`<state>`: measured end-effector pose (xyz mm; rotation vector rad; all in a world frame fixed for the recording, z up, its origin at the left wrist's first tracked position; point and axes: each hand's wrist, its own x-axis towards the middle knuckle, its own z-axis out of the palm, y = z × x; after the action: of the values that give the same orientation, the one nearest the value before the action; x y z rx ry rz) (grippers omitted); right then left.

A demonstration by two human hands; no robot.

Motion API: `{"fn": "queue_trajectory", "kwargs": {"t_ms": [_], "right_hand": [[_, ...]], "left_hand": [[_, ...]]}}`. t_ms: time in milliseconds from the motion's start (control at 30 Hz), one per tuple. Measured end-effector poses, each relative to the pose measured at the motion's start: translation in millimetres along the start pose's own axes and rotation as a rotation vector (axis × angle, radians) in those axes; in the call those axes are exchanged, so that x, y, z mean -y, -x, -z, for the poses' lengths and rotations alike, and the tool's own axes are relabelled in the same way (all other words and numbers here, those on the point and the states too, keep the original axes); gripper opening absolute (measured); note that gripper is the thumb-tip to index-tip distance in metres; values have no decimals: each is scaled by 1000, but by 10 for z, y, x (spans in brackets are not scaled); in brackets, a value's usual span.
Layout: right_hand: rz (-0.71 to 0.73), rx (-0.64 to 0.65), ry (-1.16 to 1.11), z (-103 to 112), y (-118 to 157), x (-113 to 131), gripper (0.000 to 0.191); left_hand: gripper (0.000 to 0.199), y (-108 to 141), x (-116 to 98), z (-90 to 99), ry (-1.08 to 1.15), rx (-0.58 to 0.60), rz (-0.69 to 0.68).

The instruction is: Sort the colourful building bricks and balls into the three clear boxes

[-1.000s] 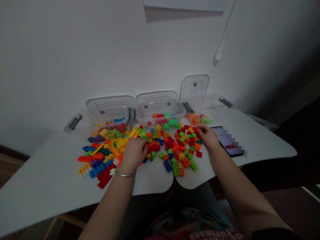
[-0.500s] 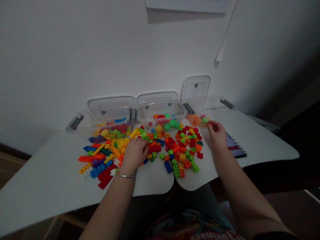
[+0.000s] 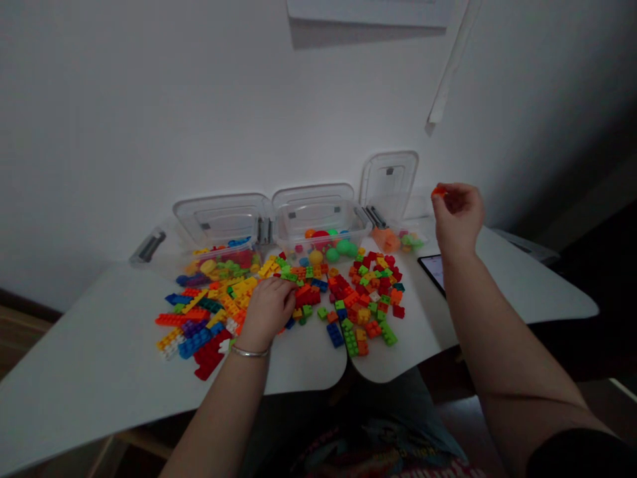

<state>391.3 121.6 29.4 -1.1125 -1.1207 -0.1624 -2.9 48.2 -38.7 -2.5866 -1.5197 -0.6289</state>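
In the head view, the right hand [image 3: 458,216] pinches a small orange block [image 3: 438,192] up above the desk [image 3: 517,279]. It sits at the fingertips, far from the left hand [image 3: 269,309]. That one rests on the colorful blocks [image 3: 239,292]; I cannot tell if its fingers grip any, perhaps a green one.

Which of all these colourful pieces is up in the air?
The small orange piece, pinched in the right hand. The other pieces lie lower, on the white table, in the clear boxes or at the left hand.
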Motion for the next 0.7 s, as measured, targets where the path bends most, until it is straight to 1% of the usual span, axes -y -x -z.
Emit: {"fn": "queue_trajectory", "kwargs": {"t_ms": [100, 200, 267, 400, 533, 700], "right_hand": [[3, 81, 143, -98, -124, -62, 19], [-56, 221, 289, -166, -112, -143, 18], [-109, 287, 348, -185, -73, -186, 19], [-177, 370, 454, -192, -31, -229, 25], [-224, 446, 537, -196, -49, -263, 31], [-269, 524, 611, -206, -89, -351, 25]], "left_hand": [[24, 2, 7, -8, 2, -5, -2], [25, 4, 7, -7, 8, -12, -7], [25, 4, 6, -4, 11, -13, -7], [26, 3, 9, -8, 11, -24, -12], [25, 0, 12, -13, 9, -21, -12], [25, -2, 8, -6, 11, -25, -20]]}}
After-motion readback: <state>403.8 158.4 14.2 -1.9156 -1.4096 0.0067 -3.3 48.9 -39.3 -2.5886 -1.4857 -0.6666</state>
